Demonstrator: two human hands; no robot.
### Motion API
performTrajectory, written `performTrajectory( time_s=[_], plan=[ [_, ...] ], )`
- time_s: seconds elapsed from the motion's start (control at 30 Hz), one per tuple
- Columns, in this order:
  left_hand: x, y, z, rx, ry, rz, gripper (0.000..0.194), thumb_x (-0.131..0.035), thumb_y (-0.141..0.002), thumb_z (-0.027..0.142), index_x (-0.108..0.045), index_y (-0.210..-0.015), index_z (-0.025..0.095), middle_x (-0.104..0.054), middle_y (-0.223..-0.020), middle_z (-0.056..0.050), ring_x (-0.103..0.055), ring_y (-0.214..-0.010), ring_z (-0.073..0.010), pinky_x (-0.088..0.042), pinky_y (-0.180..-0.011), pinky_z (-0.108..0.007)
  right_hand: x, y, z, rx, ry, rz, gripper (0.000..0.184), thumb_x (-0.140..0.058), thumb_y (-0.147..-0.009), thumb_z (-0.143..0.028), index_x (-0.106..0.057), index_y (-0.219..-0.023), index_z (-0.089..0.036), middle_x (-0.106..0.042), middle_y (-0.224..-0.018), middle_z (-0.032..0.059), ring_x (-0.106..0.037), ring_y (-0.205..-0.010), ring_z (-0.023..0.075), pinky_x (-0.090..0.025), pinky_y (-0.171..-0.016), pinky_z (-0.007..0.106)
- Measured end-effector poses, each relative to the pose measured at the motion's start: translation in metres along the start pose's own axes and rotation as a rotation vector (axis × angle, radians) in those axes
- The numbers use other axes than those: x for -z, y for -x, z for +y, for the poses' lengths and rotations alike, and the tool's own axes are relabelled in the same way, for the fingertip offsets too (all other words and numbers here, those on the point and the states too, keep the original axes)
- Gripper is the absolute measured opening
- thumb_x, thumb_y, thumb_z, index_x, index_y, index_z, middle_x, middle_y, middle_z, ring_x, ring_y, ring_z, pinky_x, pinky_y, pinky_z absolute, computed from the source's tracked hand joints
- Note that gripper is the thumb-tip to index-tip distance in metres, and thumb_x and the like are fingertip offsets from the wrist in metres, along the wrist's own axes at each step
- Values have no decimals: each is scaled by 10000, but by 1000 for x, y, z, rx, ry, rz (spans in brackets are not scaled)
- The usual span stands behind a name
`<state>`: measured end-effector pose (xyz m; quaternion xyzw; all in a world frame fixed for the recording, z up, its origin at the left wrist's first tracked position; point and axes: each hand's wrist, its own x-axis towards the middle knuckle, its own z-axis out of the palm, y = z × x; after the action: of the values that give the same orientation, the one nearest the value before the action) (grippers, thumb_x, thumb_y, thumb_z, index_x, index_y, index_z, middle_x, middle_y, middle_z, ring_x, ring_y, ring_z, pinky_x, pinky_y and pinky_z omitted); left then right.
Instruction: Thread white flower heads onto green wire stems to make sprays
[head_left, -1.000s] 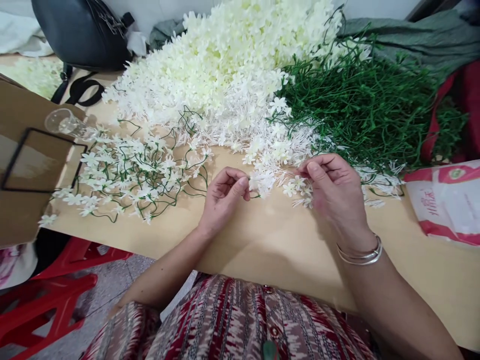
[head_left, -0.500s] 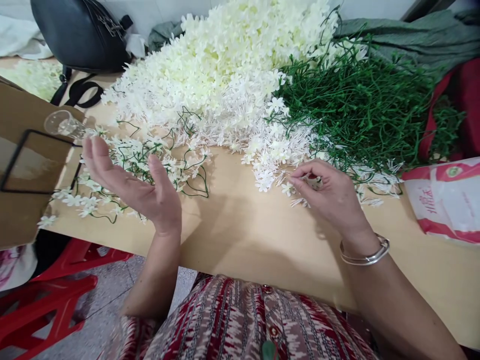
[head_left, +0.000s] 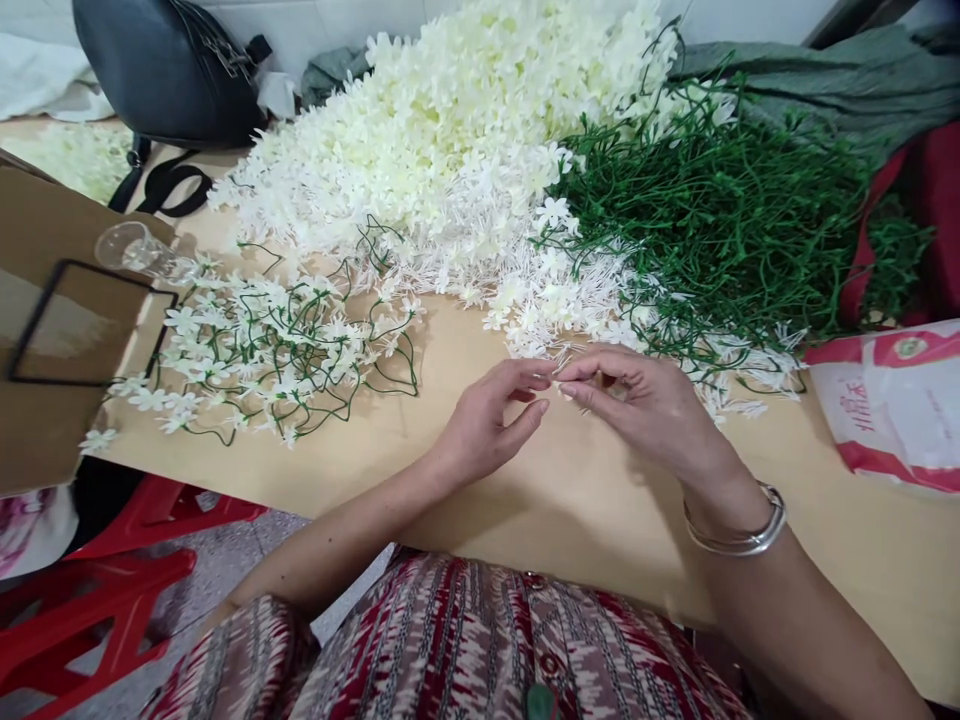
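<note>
My right hand is closed in a pinch on a small white artificial flower, mostly hidden by the fingertips. Close beside it, my left hand has thumb and fingers apart, its fingertips nearly meeting those of the right; I see nothing held in it. Just beyond the hands lie loose white flowers with thin white stems. Green plastic stems are heaped at the right. To the left is a spread of green stems with white flowers on them.
A large pile of cream-white blossoms fills the back of the table. At left are a cardboard box, a tipped clear plastic cup and a black bag. A white-and-pink packet lies right; red stools stand below.
My left hand has left the flowered stems and come right to the other hand, its fingers less stretched. My right hand has shifted slightly left, still pinching.
</note>
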<state>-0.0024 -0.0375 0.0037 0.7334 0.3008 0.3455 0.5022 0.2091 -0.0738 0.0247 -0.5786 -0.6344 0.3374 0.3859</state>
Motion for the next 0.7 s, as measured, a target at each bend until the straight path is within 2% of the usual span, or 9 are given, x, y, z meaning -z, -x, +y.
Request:
performTrajectory(
  time_s=[0.07,0.13,0.2,0.3,0.4,0.5,0.6,0.7],
  plan=[
    [-2,1,-5,119,157,19,258,-662,-1032,266,-676,-1280,195,-769,-1223,-120,-781,-1081,-196,-630,-988,-337,-7,0,-4,-64,-137,1,99,-730,-960,-365,-781,-947,-281,-801,-947,25,-726,-874,244,-586,-803,418],
    [-2,2,-8,212,242,81,228,-725,-1009,365,-723,-1150,185,-792,-1112,-96,-780,-988,-181,-623,-927,-315,-12,0,-5,-93,-157,34,92,-749,-949,-369,-764,-936,-280,-787,-895,10,-713,-819,229,-582,-736,385],
    [-1,2,-9,270,287,136,285,-784,-964,459,-744,-1031,185,-791,-985,-67,-758,-892,-161,-606,-855,-289,-13,0,-1,-73,-73,87,87,-743,-960,-354,-744,-927,-273,-775,-882,8,-701,-796,225,-573,-720,381],
    [2,2,-8,319,369,184,370,-832,-905,540,-734,-969,189,-784,-940,-44,-741,-836,-135,-592,-819,-271,-11,-2,8,91,200,144,68,-696,-996,-301,-743,-966,-262,-778,-964,48,-705,-904,269,-578,-832,449],
    [3,-1,-6,352,449,224,412,-883,-847,550,-705,-923,186,-781,-929,-30,-745,-811,-125,-605,-808,-269,-11,-4,17,248,459,133,113,-651,-1017,-241,-759,-1052,-240,-768,-1060,109,-685,-1041,329,-559,-941,540],
    [4,-5,-4,403,513,268,427,-917,-805,526,-674,-879,184,-790,-926,-34,-759,-827,-141,-622,-790,-279,-14,-8,20,260,553,115,129,-626,-1022,-203,-748,-1007,-241,-766,-1059,123,-686,-1032,338,-554,-957,574],
    [4,-9,-4,444,549,315,417,-938,-778,477,-649,-864,188,-781,-866,-19,-762,-808,-145,-625,-774,-279,-15,-10,16,247,509,142,130,-622,-1025,-224,-719,-954,-273,-786,-1082,111,-709,-1061,347,-542,-1005,619],
    [4,-12,-4,451,555,340,392,-951,-758,423,-676,-911,190,-757,-829,6,-756,-788,-135,-620,-785,-273,-14,-8,7,213,357,238,107,-638,-1023,-259,-705,-949,-298,-814,-1069,85,-739,-1086,341,-550,-1033,620]
  ],
)
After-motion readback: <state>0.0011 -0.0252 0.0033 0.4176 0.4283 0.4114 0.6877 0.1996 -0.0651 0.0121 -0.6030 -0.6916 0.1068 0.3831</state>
